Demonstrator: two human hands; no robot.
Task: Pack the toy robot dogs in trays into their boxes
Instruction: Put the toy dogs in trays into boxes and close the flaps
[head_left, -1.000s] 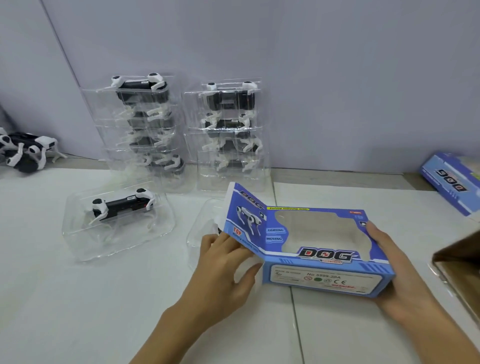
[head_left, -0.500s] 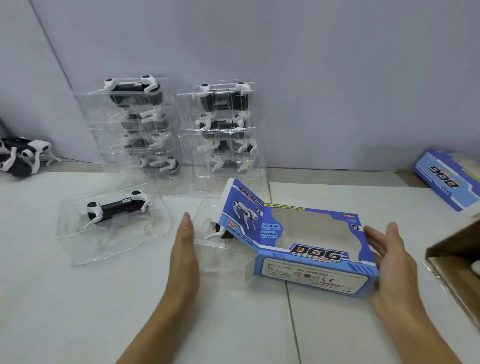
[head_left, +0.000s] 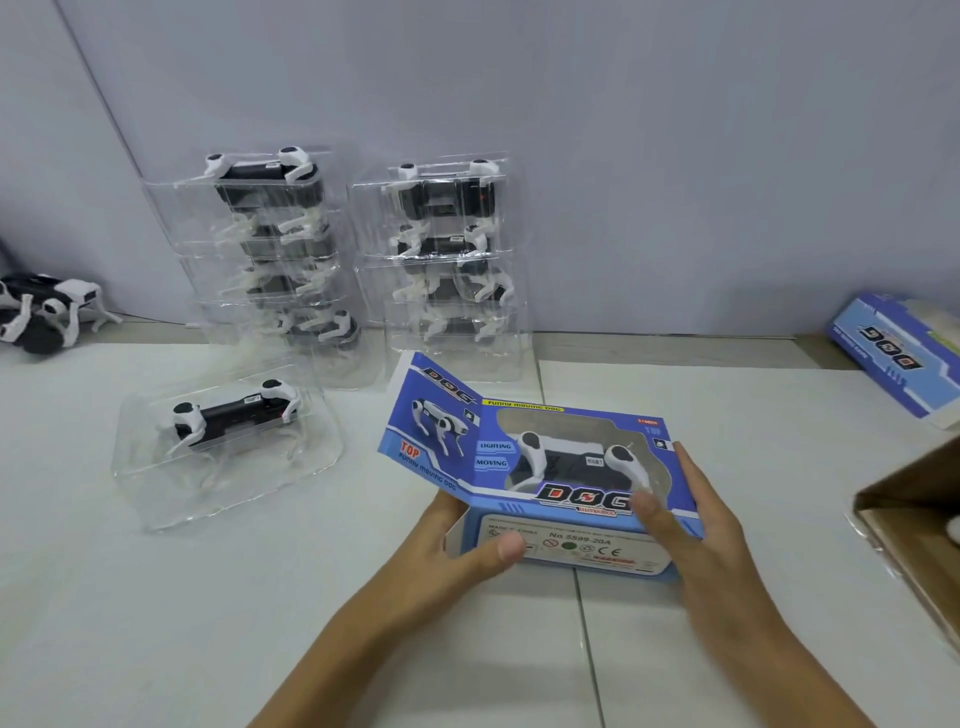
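Observation:
A blue windowed "DOG" box (head_left: 524, 457) lies on the white table in front of me, its left end flap standing open. Through its window shows a black-and-white toy robot dog (head_left: 576, 460) in its clear tray. My left hand (head_left: 462, 551) grips the box's open left end, thumb on the front face. My right hand (head_left: 696, 525) holds the right end, thumb across the front edge. Another dog (head_left: 234, 415) lies in a clear tray (head_left: 171, 493) at the left.
Two stacks of clear trays with dogs (head_left: 270, 244) (head_left: 447, 249) lean at the back wall. Loose dogs (head_left: 41, 312) sit at the far left. A second blue box (head_left: 893, 353) lies at the right, and an open cardboard carton (head_left: 914, 519) stands at the right edge.
The tray with the dog, which lay partly out at the box's left end, now sits inside the box. Both hands, open half a second ago, have closed onto the box's ends.

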